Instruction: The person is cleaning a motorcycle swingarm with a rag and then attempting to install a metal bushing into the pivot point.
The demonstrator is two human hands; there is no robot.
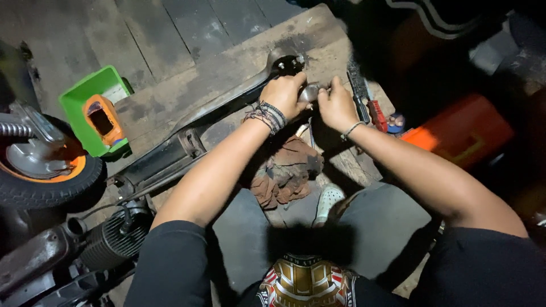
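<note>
A wheel (42, 170) and a green bin (85, 96) sit at far left beside a long metal arm (187, 122) lying across the wooden platform (227, 62). Your left hand (283, 94) and right hand (336, 105) both close on a small metal part (310, 91) above a brown rag (287, 170).

A small dull-grey metal part (310, 92), rounded and grimy, sits pinched between both hands above the worn wooden surface (216, 74), just beside the dark end of a long metal arm (227, 96).
</note>
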